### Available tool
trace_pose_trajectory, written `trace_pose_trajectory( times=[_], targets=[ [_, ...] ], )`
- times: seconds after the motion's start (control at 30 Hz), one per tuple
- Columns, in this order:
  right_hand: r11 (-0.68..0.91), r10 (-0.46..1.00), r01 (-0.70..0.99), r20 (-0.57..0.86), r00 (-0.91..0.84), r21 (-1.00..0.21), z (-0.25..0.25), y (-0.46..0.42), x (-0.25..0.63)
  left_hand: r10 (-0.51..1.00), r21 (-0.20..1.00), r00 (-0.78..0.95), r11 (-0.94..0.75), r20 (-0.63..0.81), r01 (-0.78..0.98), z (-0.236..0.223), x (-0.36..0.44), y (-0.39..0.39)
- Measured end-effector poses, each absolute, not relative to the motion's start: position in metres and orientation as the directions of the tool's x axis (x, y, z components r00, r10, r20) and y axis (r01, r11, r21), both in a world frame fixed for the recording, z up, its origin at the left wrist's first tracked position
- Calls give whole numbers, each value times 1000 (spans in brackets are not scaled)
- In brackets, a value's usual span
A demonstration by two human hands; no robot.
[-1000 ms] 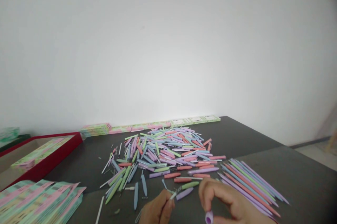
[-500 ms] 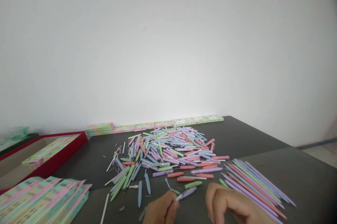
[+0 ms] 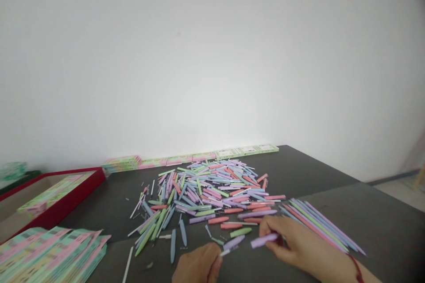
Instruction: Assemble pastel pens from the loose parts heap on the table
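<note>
My left hand is closed at the bottom of the view, its fingers pinched around a slim white pen part that points out to the right. Just beyond that tip lies a purple pen piece on the table. To the right, my right hand grips a short purple pen barrel between thumb and fingers. Behind both hands spreads a heap of pastel pen parts. Close to my right forearm lies a row of long pointed pens, partly covered by it.
Printed packets fan out at the lower left, by a red-rimmed box with cartons inside. Flat cartons line the wall. A loose white stick lies on the dark table.
My right hand has turned and moved up toward the heap, and a purple pen barrel now shows in its fingers. The left hand stays nearly in place. The view has shifted slightly.
</note>
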State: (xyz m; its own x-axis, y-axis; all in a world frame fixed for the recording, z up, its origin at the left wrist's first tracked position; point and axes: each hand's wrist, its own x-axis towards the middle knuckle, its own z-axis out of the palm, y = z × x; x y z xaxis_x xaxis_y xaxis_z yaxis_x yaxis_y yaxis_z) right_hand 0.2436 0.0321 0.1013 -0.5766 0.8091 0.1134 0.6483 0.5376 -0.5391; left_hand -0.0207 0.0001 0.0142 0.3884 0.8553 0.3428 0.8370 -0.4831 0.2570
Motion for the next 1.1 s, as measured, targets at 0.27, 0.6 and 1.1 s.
trace_pose_trajectory(
  times=[0.27,0.6,1.1],
  targets=[
    [518,803,607,97,-588,-602,89,29,228,874,116,445,-471,195,875,23,-14,-3],
    [499,812,608,88,-577,-618,85,28,223,901,171,419,-433,116,885,32,-12,-4],
    [479,817,621,57,-574,-620,86,23,218,886,141,459,-464,67,875,23,-14,-1]
  ],
)
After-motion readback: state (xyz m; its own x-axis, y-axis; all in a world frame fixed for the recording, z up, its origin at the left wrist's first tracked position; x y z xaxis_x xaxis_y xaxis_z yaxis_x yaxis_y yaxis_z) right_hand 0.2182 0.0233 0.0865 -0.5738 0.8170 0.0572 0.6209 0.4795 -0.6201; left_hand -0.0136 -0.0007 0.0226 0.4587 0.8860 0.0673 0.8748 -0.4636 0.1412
